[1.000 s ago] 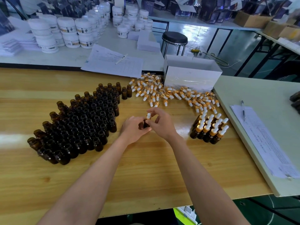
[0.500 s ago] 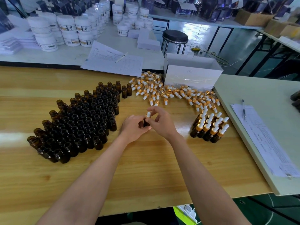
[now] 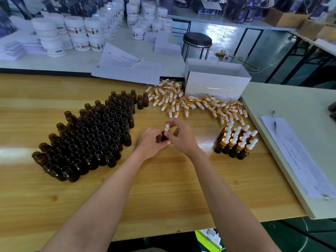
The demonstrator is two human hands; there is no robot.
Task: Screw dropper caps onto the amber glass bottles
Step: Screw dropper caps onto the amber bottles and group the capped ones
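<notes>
In the middle of the wooden table [image 3: 163, 188] my left hand [image 3: 151, 142] grips one amber bottle [image 3: 162, 137] upright. My right hand [image 3: 181, 137] pinches the gold and white dropper cap [image 3: 167, 127] sitting on that bottle's neck. A large block of open amber bottles [image 3: 91, 135] stands to the left. Loose dropper caps [image 3: 190, 104] lie scattered behind my hands. Several capped bottles [image 3: 236, 142] stand grouped at the right.
A white box [image 3: 216, 82] stands behind the loose caps. Papers with a pen [image 3: 131, 70] lie at the back edge. A grey side table [image 3: 300, 124] at the right carries a form and pen [image 3: 274, 122]. White jars [image 3: 76, 31] fill the far bench.
Both hands stay at the same bottle. My right fingers have shifted slightly around the cap.
</notes>
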